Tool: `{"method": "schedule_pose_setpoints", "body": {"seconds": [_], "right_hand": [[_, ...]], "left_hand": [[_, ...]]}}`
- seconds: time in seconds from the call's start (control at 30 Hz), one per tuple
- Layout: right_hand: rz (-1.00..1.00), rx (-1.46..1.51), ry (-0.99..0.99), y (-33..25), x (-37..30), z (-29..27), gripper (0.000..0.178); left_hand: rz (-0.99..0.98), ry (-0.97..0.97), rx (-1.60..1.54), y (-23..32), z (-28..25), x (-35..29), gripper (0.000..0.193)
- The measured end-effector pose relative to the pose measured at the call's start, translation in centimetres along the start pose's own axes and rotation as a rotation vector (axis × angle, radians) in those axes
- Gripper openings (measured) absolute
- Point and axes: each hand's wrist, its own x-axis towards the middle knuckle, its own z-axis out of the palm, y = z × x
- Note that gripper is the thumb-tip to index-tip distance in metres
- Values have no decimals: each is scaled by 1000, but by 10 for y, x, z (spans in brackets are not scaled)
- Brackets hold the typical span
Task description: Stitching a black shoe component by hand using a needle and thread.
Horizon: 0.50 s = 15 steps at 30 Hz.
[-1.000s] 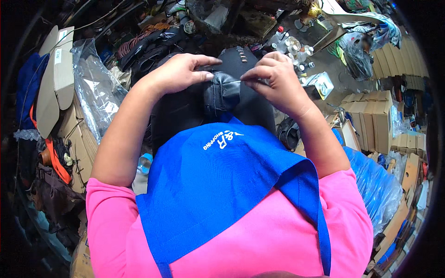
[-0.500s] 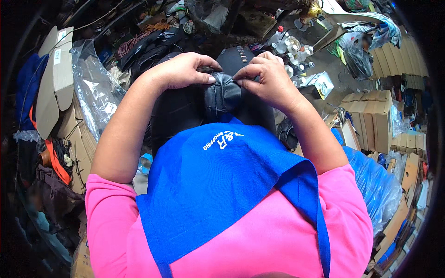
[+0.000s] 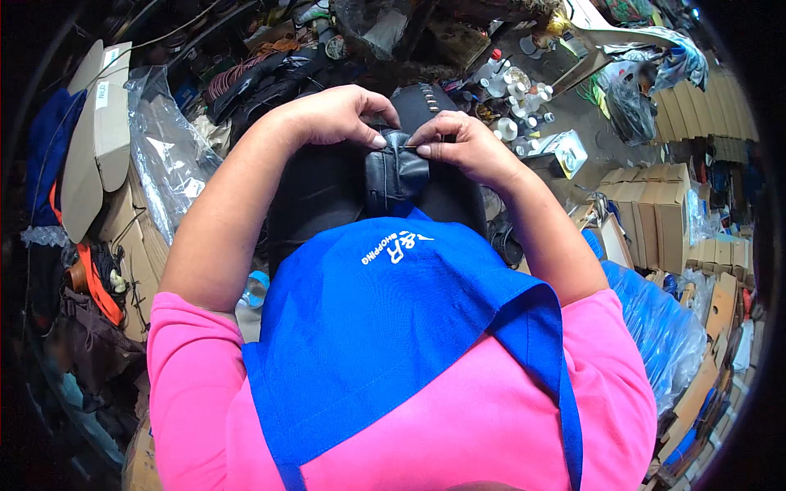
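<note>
Right hand (image 3: 473, 150): thumb and forefinger are closed in a pinch on a thin sliver (image 3: 410, 146), too small to be identified, at the upper right edge of the leather piece (image 3: 408, 173).
Left hand (image 3: 337, 116): the thumb is laid against the upper left edge of the leather piece and the forefinger is arched above it; whether the leather is gripped between them cannot be told.
Leather piece: black and creased, it is seen between the two hands, at the upper centre of the frame, over the lap.
Lap: it is covered by black trousers (image 3: 318, 192).
Apron (image 3: 368, 319): blue, it is spread across the middle of the frame, over a pink shirt (image 3: 442, 425).
Upper right: bottles (image 3: 517, 88) are clustered on the floor, with a white canister (image 3: 567, 153) near them and a dark bag (image 3: 629, 110) farther right.
Right side: brown cartons (image 3: 655, 209) are stacked above a film-wrapped blue bundle (image 3: 651, 327).
Left side: a clear sheet (image 3: 168, 168) is draped beside pale cardboard (image 3: 113, 131); an orange strap (image 3: 100, 288) is seen below.
</note>
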Motion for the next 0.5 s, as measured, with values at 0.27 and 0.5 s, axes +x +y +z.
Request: {"method": "schedule_pose_setpoints", "body": {"seconds": [0.27,0.5], "right_hand": [[-195,-245,134,17,5,8,12],[-329,-643,303,9,-2,21,16]], "left_hand": [[-4,77,-59,0,7,3,37],[11,389,-88,-13,17,-13,33]]}}
